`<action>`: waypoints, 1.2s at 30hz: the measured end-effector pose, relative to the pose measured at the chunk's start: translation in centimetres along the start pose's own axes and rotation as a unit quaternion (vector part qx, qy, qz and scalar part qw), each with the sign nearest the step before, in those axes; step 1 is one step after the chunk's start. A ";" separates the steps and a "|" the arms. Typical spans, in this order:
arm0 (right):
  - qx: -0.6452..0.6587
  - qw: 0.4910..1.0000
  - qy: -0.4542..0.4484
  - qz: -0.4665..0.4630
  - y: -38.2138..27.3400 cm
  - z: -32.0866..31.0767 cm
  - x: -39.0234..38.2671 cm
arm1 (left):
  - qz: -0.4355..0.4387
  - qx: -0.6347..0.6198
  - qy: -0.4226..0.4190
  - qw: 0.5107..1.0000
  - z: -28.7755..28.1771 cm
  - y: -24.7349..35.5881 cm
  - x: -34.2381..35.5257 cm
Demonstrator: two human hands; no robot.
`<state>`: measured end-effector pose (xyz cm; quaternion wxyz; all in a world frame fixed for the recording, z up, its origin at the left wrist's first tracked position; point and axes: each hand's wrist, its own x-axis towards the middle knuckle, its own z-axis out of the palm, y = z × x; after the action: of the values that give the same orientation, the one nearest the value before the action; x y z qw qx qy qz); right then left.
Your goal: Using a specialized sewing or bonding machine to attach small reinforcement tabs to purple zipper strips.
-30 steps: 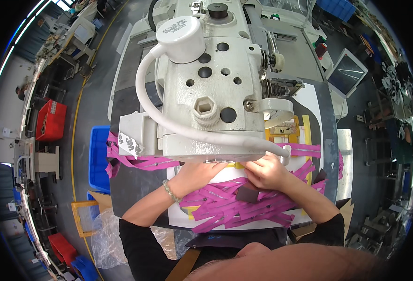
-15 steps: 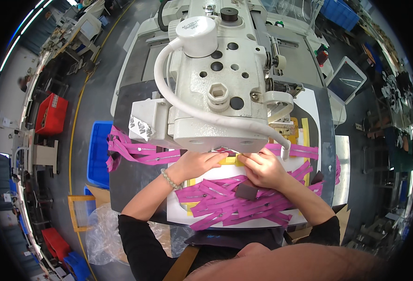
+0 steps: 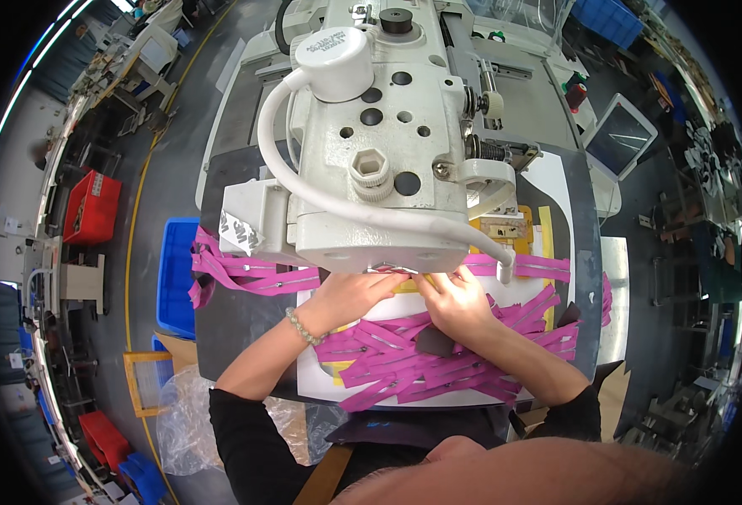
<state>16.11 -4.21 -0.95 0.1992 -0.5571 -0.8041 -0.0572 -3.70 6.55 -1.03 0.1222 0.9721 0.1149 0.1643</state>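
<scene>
Both hands are at the front edge of a white sewing machine head [image 3: 379,231], their fingertips partly hidden beneath it. My left hand [image 3: 350,299], a beaded bracelet at its wrist, has its fingers closed together on a magenta zipper [image 3: 304,280] that comes in from the left. My right hand [image 3: 455,303] is closed with thumb and forefinger pinched, where another magenta zipper [image 3: 531,268] runs off to the right. Between the hands a bit of yellow plate [image 3: 408,287] shows. Nearer to me lies a loose heap of magenta zippers [image 3: 396,358] with a dark square patch [image 3: 434,342] on it.
A thick white hose [image 3: 337,198] loops across the machine head. Left of the dark table [image 3: 241,337] stands a blue bin [image 3: 177,282], with a red crate [image 3: 92,206] farther off. A screen [image 3: 622,139] stands at the far right. Clear plastic wrap [image 3: 188,425] lies at lower left.
My right hand has shifted a little left, closer to my left hand, and covers more of the yellow plate. Bright light now falls on it. The machine head appears slightly farther left in view.
</scene>
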 end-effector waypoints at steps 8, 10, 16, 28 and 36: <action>-0.092 0.994 -0.023 0.058 -2.1 0.4 1.0 | -0.048 -0.015 -0.018 0.999 -0.3 0.7 0.2; -0.119 0.991 -0.002 0.054 -2.1 0.7 1.0 | -0.062 -0.026 -0.002 0.998 0.4 0.6 -0.3; -0.130 0.990 0.006 0.059 -2.3 1.0 0.7 | -0.085 -0.041 0.062 0.994 0.3 0.4 -1.8; -0.123 0.990 -0.003 0.066 -2.5 0.8 0.8 | -0.090 0.059 0.092 0.990 -0.3 1.7 -1.6; -0.118 0.991 0.021 0.064 -2.4 1.1 0.7 | -0.133 0.090 0.032 0.986 0.5 3.0 0.0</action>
<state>13.37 -4.15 -1.37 0.1524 -0.6260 -0.7499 -0.1502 -2.99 3.66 -0.64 0.0512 0.9493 0.2615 0.1667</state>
